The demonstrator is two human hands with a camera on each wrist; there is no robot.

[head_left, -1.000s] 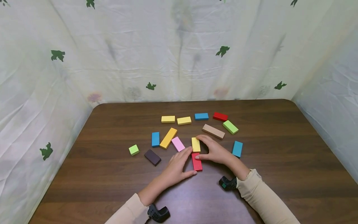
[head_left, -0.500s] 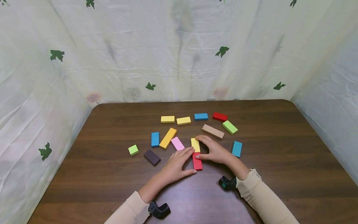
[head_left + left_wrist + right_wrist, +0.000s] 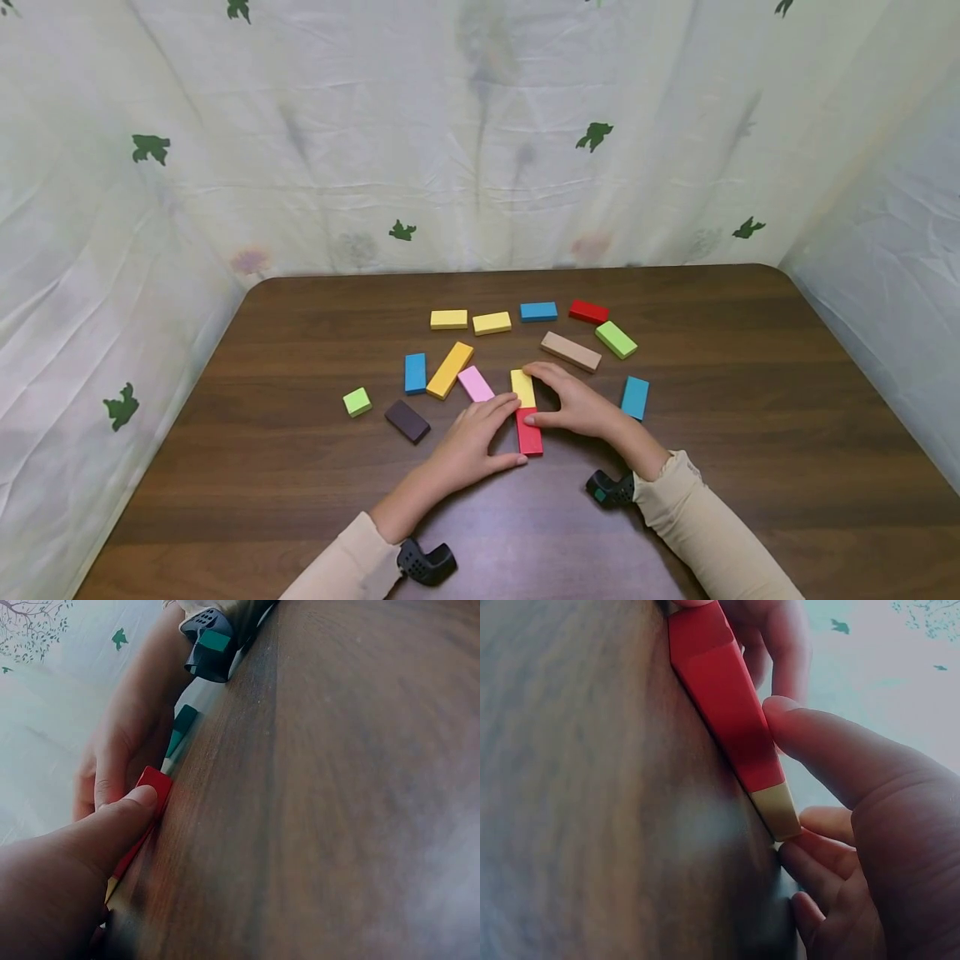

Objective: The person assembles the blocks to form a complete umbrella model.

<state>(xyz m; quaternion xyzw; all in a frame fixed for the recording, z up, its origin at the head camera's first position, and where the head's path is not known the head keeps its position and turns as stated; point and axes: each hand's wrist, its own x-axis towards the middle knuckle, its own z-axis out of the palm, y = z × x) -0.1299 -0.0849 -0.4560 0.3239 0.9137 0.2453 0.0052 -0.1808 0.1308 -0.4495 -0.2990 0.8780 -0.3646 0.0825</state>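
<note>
Below frame centre, red block point(image 3: 529, 443) and yellow block point(image 3: 522, 385) meet end to end on the bench point(image 3: 525, 533); left hand point(image 3: 474, 437) and right hand point(image 3: 576, 407), both spread, touch opposite sides, apparently to steady the joint.

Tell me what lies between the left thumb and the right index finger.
The red block, then the yellow block, end to end; the head view shows it.

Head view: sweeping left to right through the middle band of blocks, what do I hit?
Small lime block → left blue block → orange block → pink block → yellow block → right hand → right blue block.
</note>
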